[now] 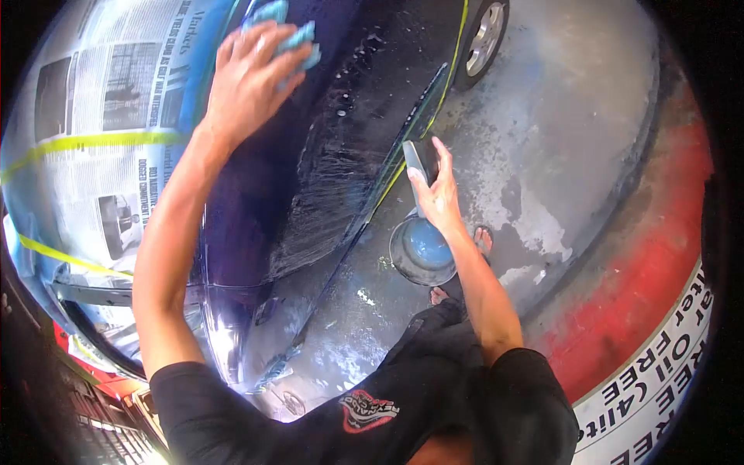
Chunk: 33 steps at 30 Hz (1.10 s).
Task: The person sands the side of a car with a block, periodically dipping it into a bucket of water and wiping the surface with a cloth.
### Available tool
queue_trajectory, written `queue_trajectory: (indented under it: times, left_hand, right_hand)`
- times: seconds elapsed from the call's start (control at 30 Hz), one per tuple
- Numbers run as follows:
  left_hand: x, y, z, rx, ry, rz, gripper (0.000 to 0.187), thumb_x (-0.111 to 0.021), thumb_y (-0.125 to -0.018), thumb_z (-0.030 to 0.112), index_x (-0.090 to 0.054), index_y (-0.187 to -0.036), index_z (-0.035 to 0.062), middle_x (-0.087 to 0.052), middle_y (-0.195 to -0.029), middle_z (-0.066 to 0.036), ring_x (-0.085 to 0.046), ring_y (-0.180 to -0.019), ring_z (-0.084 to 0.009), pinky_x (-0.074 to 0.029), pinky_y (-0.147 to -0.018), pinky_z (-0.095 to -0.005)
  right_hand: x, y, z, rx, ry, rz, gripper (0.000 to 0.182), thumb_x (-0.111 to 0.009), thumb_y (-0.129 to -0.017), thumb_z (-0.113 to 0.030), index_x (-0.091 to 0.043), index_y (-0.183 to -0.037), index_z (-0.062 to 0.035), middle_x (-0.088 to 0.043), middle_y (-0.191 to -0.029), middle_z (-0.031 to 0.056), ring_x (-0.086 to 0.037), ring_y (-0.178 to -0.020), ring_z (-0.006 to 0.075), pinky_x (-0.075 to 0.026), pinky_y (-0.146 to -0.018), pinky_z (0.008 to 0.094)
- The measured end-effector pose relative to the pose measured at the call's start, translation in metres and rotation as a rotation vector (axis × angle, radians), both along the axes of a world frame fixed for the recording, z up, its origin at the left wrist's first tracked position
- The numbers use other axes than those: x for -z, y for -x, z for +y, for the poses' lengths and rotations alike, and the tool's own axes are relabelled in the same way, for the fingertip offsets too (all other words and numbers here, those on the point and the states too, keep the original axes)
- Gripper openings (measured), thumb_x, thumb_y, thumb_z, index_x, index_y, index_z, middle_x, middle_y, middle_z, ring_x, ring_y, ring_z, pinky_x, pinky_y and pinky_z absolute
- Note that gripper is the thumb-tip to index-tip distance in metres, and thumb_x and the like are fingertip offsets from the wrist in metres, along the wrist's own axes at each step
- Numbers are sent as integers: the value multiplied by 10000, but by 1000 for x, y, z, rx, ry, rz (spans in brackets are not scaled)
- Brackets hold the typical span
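1. Bucket [396,260] was set on floor [349,310]; bluish contents [428,244] were seen inside.
2. Grey block [412,159] was gripped by right hand [439,195] near bucket.
3. Cloth [304,37] was clamped at car panel [325,147] by left hand [256,71], well apart.

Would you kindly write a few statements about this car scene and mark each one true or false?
1. The left hand holds a blue cloth. True.
2. The right hand is empty. False: it holds a flat block.
3. Newspaper covers part of the car. True.
4. The bucket stands on the car's bonnet. False: it stands on the ground.
5. Yellow tape runs across the newspaper. True.
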State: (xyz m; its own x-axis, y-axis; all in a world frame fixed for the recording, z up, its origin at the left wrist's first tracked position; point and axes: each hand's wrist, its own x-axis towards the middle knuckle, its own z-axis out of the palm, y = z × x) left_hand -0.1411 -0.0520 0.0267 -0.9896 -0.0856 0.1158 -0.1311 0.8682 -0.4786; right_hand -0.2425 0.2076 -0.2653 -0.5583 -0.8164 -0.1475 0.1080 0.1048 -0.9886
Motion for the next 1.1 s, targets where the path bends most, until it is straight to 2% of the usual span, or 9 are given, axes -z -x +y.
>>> queue_trajectory:
  times: [0.1, 0.2, 0.4, 0.47, 0.53, 0.73, 0.9, 1.03, 1.1]
  left_hand:
    - [-7, -70, 37, -28, -101, -126, 449, -836, -863, 243, -750, -1303, 216, -621, -1471, -35, -528, -1424, -298, -383, -1184, -514]
    - [-6, -156, 72, -29, -187, -199, 435, -846, -849, 250, -759, -1274, 247, -639, -1452, -17, -547, -1410, -262, -376, -1197, -528]
    - [-4, -272, 123, -53, -162, -248, 379, -862, -823, 211, -765, -1185, 269, -665, -1416, 15, -575, -1379, -235, -368, -1226, -534]
    - [4, -281, 130, -67, -140, -190, 380, -864, -816, 197, -765, -1175, 274, -667, -1407, 21, -578, -1372, -226, -368, -1230, -531]
    - [7, -277, 131, -71, -129, -142, 383, -865, -809, 183, -765, -1167, 277, -669, -1396, 26, -581, -1366, -218, -370, -1233, -525]
    - [14, -280, 136, -107, -71, -102, 364, -838, -831, 205, -759, -1178, 279, -653, -1378, 33, -560, -1376, -206, -381, -1227, -527]
    - [14, -275, 133, -87, -49, -84, 357, -836, -829, 202, -755, -1170, 270, -647, -1374, 32, -560, -1370, -214, -403, -1198, -520]
    - [16, -278, 135, -94, -39, -59, 351, -843, -827, 197, -752, -1160, 263, -643, -1370, 26, -564, -1365, -222, -414, -1175, -519]
    - [19, -282, 132, -104, -27, -8, 418, -861, -801, 178, -750, -1196, 263, -640, -1379, 10, -549, -1385, -241, -384, -1196, -531]
  right_hand:
    - [-36, -2, -28, 16, 133, 168, 764, -759, -979, -275, -397, -1629, -99, -545, -1526, 254, -548, -1416, 424, -439, -1189, 472]
    - [-89, -6, -56, 117, 251, 350, 745, -804, -939, -208, -466, -1599, -125, -646, -1237, 223, -672, -1144, 402, -551, -981, 470]
    - [-151, -7, -155, 410, 480, 652, 687, -800, -915, -246, -523, -1542, -196, -599, -1049, 218, -646, -956, 425, -532, -821, 549]
    - [-180, -10, -163, 415, 269, 606, 650, -697, -1005, -249, -438, -1599, -191, -620, -1147, 283, -663, -1062, 482, -555, -887, 546]
    - [-167, -46, -183, 596, 219, 662, 605, -749, -950, -284, -540, -1512, -208, -592, -1068, 230, -630, -949, 433, -511, -782, 555]
    - [-153, -169, -103, 339, 367, 839, 833, -813, -862, -137, -503, -1601, -365, -570, -1127, 229, -629, -956, 411, -533, -736, 510]
    - [-180, -90, -149, 391, 414, 824, 830, -822, -851, -163, -492, -1598, -308, -564, -1070, 181, -625, -942, 388, -538, -756, 509]
    - [-188, -124, -134, 432, 318, 699, 789, -806, -890, -224, -476, -1603, -296, -560, -1040, 185, -623, -911, 389, -540, -721, 496]
    - [-167, -180, -105, 315, 292, 907, 755, -781, -900, -215, -505, -1598, -297, -563, -1079, 181, -620, -907, 377, -542, -716, 505]
